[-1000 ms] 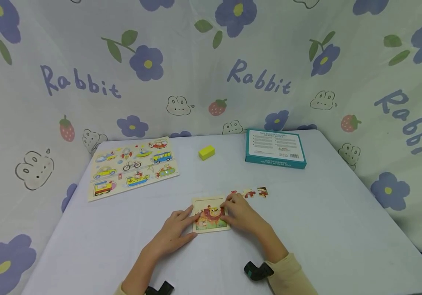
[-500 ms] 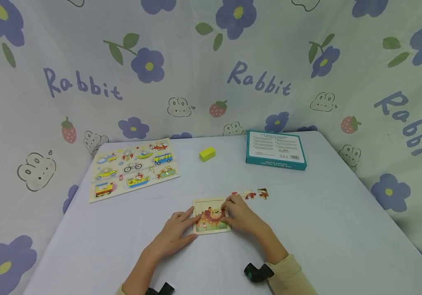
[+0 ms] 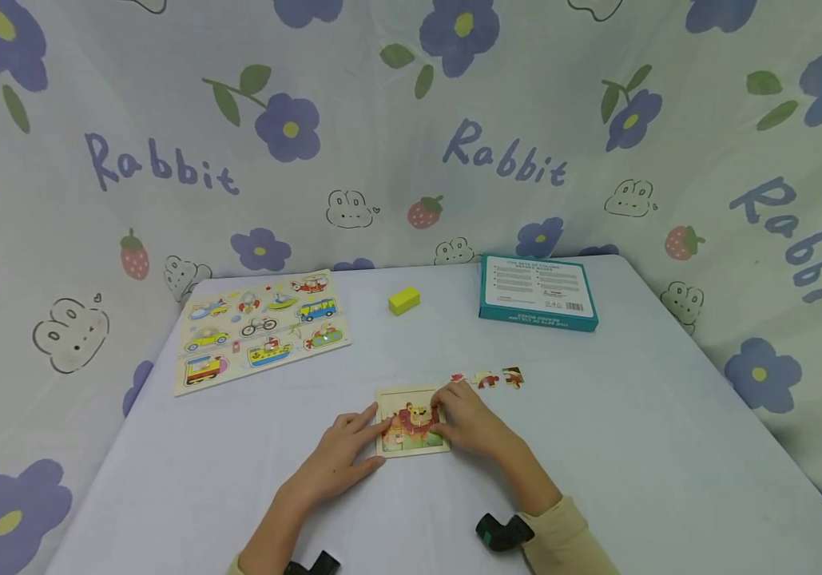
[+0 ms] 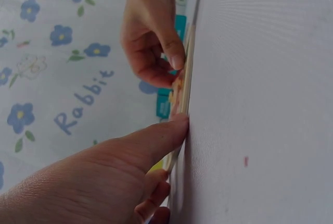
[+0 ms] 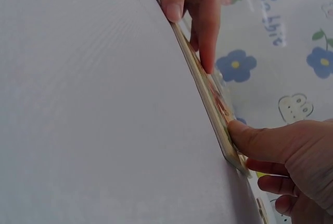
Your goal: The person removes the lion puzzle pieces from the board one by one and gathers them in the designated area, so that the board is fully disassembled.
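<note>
Lion puzzle (image 3: 411, 438): between both hands' fingertips.
Left hand (image 3: 339, 454): fingers spread, touching puzzle.
Right hand (image 3: 474, 419): fingers curled; cannot tell whether pinching.
Loose pieces (image 3: 514, 378): 3, just beyond right fingers.
Puzzle work: apparently fitting; next calls for pressing flat.

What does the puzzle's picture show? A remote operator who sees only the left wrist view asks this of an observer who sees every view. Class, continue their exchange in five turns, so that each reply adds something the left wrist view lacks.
Observer: A lion; the head view shows it on the puzzle.
Operator: Mine shows the puzzle edge-on. Are any pieces loose?
Observer: Yes, loose pieces lie on the table, just beyond the right hand.
Operator: Is there another board?
Observer: Yes, a board with vehicle pictures lies toward the table's far left.
</note>
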`<state>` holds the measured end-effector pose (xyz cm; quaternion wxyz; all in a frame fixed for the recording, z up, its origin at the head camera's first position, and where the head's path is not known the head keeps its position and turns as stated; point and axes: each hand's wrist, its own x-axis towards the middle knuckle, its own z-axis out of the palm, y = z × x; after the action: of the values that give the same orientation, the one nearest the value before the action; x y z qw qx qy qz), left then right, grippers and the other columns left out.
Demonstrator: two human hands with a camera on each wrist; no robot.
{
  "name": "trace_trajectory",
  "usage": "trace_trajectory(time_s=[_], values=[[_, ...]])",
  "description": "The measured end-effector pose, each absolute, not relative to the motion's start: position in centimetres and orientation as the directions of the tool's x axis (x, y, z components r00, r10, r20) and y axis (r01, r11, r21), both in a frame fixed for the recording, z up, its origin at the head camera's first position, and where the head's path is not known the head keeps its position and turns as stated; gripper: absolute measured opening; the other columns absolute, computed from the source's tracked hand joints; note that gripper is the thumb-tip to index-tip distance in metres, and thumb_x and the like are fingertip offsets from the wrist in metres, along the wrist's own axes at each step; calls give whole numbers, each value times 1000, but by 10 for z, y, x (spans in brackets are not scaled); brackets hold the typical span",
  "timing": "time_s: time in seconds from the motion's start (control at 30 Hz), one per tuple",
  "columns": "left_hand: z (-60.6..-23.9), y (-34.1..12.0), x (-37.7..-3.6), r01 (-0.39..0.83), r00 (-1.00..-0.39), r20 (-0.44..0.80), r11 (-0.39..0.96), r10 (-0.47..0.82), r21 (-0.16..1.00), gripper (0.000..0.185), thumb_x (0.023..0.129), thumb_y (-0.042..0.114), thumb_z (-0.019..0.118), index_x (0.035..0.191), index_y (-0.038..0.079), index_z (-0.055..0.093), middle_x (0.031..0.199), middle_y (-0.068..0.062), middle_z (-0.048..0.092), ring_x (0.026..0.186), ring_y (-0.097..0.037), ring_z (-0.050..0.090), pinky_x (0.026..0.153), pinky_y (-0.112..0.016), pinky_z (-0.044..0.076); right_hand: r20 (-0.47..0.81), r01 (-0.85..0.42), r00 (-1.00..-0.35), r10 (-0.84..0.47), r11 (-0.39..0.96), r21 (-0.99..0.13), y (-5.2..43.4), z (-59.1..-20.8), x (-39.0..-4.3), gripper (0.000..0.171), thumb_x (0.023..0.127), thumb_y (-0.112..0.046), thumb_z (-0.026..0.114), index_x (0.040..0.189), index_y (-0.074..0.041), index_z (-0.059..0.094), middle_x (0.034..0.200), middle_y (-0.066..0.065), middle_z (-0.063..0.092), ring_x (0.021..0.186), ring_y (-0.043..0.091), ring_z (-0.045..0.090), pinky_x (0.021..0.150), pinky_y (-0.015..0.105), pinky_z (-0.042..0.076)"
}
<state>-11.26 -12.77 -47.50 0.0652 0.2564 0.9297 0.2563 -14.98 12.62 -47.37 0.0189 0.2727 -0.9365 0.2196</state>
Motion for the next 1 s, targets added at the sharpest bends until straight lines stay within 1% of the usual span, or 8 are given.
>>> trace_trajectory(time_s=[0.13, 0.33, 0.4, 0.6, 0.8, 1.0], values=[[-476, -128, -113, 446, -860, 14, 737, 511, 507, 55, 83, 38, 59, 133, 27, 41, 145, -3, 26, 122, -22, 31, 95, -48, 29, 160, -527, -846, -508, 752, -397, 126, -473, -150, 30, 76, -30, 70, 98, -15, 56, 97, -6, 51, 96, 11, 44, 87, 29, 38], [-480, -122, -114, 458, -861, 26, 751, 508, 475, 51, 83, 39, 58, 132, 38, 40, 146, -5, 23, 122, -26, 29, 91, -50, 29, 164, -525, -847, -505, 753, -396, 126, -473, -150, 30, 75, -30, 70, 97, -14, 57, 95, -5, 52, 95, 11, 44, 86, 30, 39], [-481, -119, -114, 465, -861, 34, 760, 507, 454, 51, 84, 39, 57, 131, 40, 39, 146, -6, 21, 122, -27, 28, 90, -51, 29, 169, -527, -847, -505, 753, -394, 126, -473, -150, 29, 75, -29, 70, 96, -14, 57, 95, -5, 52, 95, 11, 44, 86, 31, 39], [-482, -115, -113, 471, -866, 46, 779, 499, 413, 50, 84, 39, 55, 132, 40, 39, 147, -7, 17, 123, -26, 26, 90, -51, 27, 182, -533, -844, -505, 749, -392, 126, -473, -150, 30, 75, -28, 71, 96, -13, 58, 96, -5, 52, 95, 12, 45, 86, 31, 39], [-482, -115, -112, 467, -869, 48, 785, 492, 406, 50, 83, 42, 56, 131, 40, 40, 148, -5, 17, 122, -25, 27, 89, -48, 28, 213, -558, -828, -518, 734, -386, 126, -473, -150, 29, 74, -27, 72, 94, -12, 58, 93, -4, 53, 92, 12, 46, 83, 30, 40], [-481, -115, -110, 464, -872, 48, 791, 488, 398, 49, 83, 44, 56, 130, 40, 41, 147, -6, 17, 121, -25, 27, 89, -49, 28, 210, -562, -826, -523, 738, -374, 125, -474, -151, 29, 74, -27, 72, 94, -13, 57, 92, -4, 53, 90, 12, 46, 81, 30, 40]])
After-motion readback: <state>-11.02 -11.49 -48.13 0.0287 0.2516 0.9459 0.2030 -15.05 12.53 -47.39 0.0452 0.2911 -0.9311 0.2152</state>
